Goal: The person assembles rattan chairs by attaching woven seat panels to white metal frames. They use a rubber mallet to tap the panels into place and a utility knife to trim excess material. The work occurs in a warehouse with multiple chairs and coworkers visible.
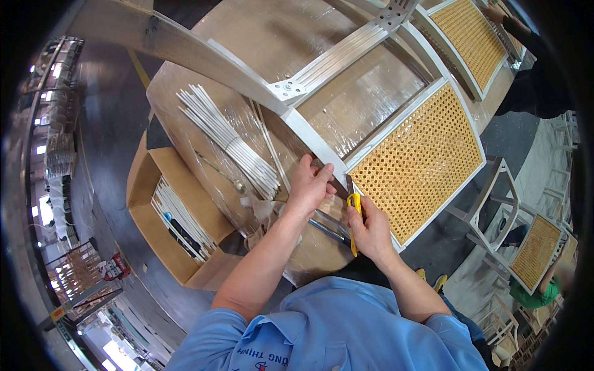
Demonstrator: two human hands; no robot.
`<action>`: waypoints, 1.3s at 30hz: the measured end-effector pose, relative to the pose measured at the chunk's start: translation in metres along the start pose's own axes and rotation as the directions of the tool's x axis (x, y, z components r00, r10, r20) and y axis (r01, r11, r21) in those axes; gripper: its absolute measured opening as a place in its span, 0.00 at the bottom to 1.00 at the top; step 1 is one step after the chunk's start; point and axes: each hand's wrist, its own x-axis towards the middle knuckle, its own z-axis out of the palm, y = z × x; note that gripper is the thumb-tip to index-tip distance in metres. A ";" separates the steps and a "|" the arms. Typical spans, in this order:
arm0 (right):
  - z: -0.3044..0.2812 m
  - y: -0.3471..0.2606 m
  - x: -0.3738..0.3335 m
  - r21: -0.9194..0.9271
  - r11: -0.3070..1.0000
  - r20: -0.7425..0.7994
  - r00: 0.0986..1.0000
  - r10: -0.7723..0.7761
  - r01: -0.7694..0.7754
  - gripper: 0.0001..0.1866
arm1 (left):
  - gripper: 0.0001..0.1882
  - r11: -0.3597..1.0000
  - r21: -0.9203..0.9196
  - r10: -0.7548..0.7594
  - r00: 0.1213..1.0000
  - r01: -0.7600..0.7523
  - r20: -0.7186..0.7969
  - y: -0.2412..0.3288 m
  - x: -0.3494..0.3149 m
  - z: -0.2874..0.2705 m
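Observation:
A white chair frame lies across the table, its backrest filled with a woven cane panel (421, 157). In my right hand (373, 230) is a yellow utility knife (354, 213), fingers wrapped round the handle. Its blade points up at the cane panel's near left corner, against the white frame edge. My left hand (311, 185) grips the chair's white rail (312, 139) just left of that corner, thumb on top and fingers curled over its side. Below the corner, a shiny metal bar (329, 227) lies between my forearms, partly hidden.
A bundle of thin white rods (232, 142) lies on the plastic-covered table (170, 93). An open cardboard box (145, 204) holds more rods at the left. Crumpled cloth (263, 213) is beside my left forearm. Another cane-backed chair (470, 37) and a person's dark sleeve (526, 37) are far right.

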 end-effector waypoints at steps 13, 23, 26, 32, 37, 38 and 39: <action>-0.002 -0.008 0.000 -0.075 0.996 -0.016 0.998 -0.056 0.054 0.12 | 0.16 1.000 0.018 -0.004 1.000 0.004 -0.005 0.001 0.000 0.000; -0.002 -0.012 -0.001 -0.114 0.992 -0.018 0.998 -0.053 0.051 0.12 | 0.15 1.000 0.024 -0.004 1.000 0.004 -0.017 0.001 0.001 0.000; -0.002 -0.012 0.000 -0.144 0.988 -0.017 0.998 -0.064 0.061 0.11 | 0.15 1.000 0.022 0.001 1.000 0.000 -0.006 0.000 0.001 0.000; 0.000 -0.009 0.004 -0.279 0.957 0.026 0.996 -0.080 0.085 0.12 | 0.15 1.000 0.012 0.005 1.000 -0.004 -0.014 0.001 0.001 0.001; 0.003 -0.012 0.008 -0.392 0.914 0.092 0.993 -0.068 0.099 0.14 | 0.15 1.000 0.012 -0.003 1.000 0.003 -0.014 0.001 0.002 0.001; 0.002 -0.013 0.009 -0.406 0.908 0.106 0.992 -0.066 0.104 0.14 | 0.15 1.000 0.012 -0.007 1.000 0.007 -0.016 0.002 0.002 0.001; 0.000 -0.014 0.010 -0.419 0.902 0.119 0.991 -0.063 0.108 0.14 | 0.15 1.000 0.006 -0.007 1.000 0.007 -0.015 0.002 0.002 0.001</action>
